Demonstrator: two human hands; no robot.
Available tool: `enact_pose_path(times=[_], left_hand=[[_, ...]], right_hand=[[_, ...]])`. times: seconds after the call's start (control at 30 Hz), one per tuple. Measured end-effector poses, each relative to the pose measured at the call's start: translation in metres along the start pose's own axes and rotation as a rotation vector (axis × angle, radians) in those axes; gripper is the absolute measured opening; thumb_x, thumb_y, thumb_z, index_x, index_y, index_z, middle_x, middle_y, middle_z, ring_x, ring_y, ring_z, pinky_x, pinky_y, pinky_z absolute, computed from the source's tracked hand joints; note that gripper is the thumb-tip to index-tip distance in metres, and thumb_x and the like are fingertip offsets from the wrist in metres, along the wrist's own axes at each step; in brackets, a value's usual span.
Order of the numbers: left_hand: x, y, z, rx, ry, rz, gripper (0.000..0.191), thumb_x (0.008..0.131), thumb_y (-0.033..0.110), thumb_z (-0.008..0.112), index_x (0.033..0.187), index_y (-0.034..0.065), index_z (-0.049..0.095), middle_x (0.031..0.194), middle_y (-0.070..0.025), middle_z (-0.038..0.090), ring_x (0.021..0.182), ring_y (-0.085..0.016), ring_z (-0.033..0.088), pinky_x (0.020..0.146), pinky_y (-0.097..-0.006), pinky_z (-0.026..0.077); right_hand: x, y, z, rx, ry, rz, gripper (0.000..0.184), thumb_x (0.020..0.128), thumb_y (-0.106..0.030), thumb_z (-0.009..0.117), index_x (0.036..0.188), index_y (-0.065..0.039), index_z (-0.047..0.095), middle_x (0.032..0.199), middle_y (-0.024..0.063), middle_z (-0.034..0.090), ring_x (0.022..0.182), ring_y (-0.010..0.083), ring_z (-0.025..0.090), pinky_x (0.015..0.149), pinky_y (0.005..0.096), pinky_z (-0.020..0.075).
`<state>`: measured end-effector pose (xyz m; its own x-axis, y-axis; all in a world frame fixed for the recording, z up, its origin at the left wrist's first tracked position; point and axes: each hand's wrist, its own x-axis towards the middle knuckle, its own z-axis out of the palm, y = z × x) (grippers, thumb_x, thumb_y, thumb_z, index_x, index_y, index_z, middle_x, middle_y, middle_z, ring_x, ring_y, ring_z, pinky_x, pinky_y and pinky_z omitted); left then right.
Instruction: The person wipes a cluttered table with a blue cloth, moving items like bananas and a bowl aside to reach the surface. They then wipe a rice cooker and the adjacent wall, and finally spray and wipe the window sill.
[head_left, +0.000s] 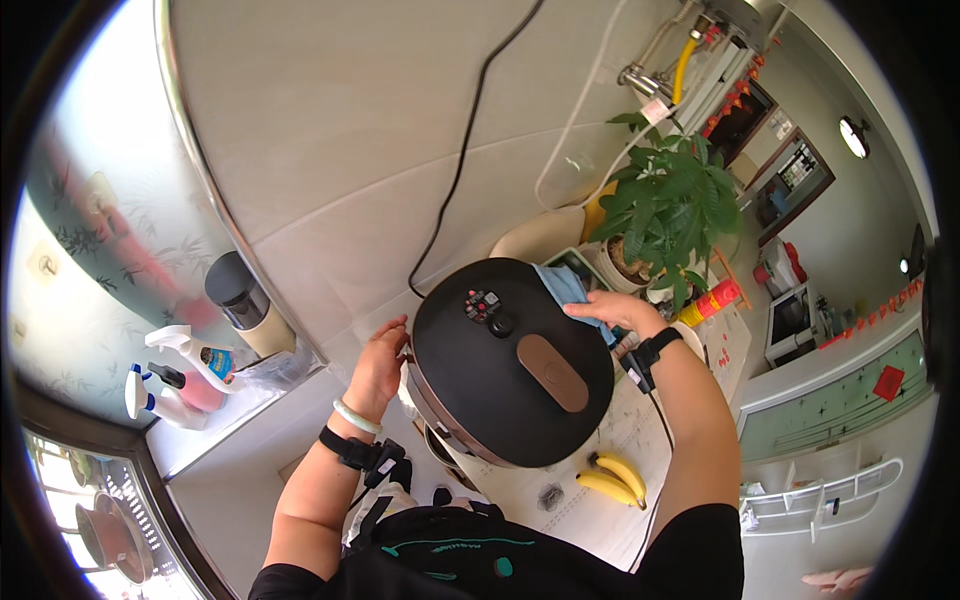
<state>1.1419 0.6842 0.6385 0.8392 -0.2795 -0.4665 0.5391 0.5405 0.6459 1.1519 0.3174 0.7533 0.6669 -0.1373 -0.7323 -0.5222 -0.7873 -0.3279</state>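
A black electric cooker (480, 397) stands before me with its lid down. A brown oval panel (553, 373) and a dark round knob (501, 324) sit on the lid, beside a round sticker (481, 306) bearing writing. My right hand (611, 309) grips a light blue cloth (564, 289), which lies against the lid's right edge. At the cooker's left side is my left hand (381, 352), holding nothing, its fingers by the rim. Whether its palm presses on the cooker is hidden.
Two bananas (615, 480) lie on the marble-patterned tabletop (551, 496). A black power cord (466, 142) hangs behind the cooker. At the back right are a potted plant (667, 195) and a red-yellow container (709, 301). Several spray bottles (206, 361) stand on the left ledge.
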Motion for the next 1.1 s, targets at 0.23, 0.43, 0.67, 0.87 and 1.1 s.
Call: enact_pose_path(times=[0.23,0.43,0.67,0.87,1.1], left_hand=[[-0.017,-0.019,-0.013,0.067,0.042,0.040,0.036,0.090,0.020,0.048,0.125,0.0122,0.051,0.110,-0.0002,0.054,0.100,-0.012,0.047,0.083,-0.0346,0.031],[-0.057,-0.038,-0.001,0.062,0.076,0.083,0.047,0.092,0.023,0.045,0.136,0.0080,0.037,0.107,-0.0002,0.052,0.103,-0.013,0.045,0.085,-0.0395,0.033],[-0.090,-0.071,0.006,0.196,0.181,0.102,0.056,0.092,0.032,0.046,0.140,0.0080,0.031,0.141,-0.0081,0.034,0.131,-0.026,0.027,0.099,-0.0529,0.026],[-0.110,-0.089,-0.025,0.324,0.166,0.146,0.058,0.089,0.032,0.050,0.139,0.0066,0.033,0.140,-0.0137,0.032,0.130,-0.028,0.029,0.100,-0.0459,0.029],[-0.131,-0.107,-0.046,0.391,0.053,-0.035,0.048,0.090,0.026,0.051,0.132,0.0054,0.041,0.130,-0.0103,0.042,0.121,-0.026,0.037,0.093,-0.0438,0.037]], right_hand=[[-0.049,0.064,0.037,0.291,0.032,-0.040,0.080,0.078,-0.061,0.058,0.124,0.003,0.045,0.112,0.0106,0.057,0.097,0.0175,0.055,0.075,0.0323,0.0450],[-0.097,0.091,0.093,0.605,0.094,-0.200,0.071,0.085,-0.057,0.053,0.122,0.003,0.047,0.108,0.0071,0.059,0.090,0.0129,0.058,0.070,0.0305,0.0494],[-0.101,0.127,0.197,0.793,0.327,-0.368,0.062,0.094,-0.048,0.043,0.110,0.011,0.054,0.103,0.0146,0.061,0.093,0.0193,0.058,0.081,0.0308,0.0473],[-0.108,0.107,0.261,0.698,0.301,-0.323,0.045,0.092,-0.031,0.053,0.099,0.013,0.055,0.095,0.0140,0.061,0.079,0.0190,0.062,0.069,0.0300,0.0538],[-0.103,0.077,0.316,0.599,0.437,-0.307,0.040,0.091,-0.028,0.054,0.084,0.011,0.056,0.078,0.0177,0.062,0.068,0.0250,0.062,0.061,0.0344,0.0518]])
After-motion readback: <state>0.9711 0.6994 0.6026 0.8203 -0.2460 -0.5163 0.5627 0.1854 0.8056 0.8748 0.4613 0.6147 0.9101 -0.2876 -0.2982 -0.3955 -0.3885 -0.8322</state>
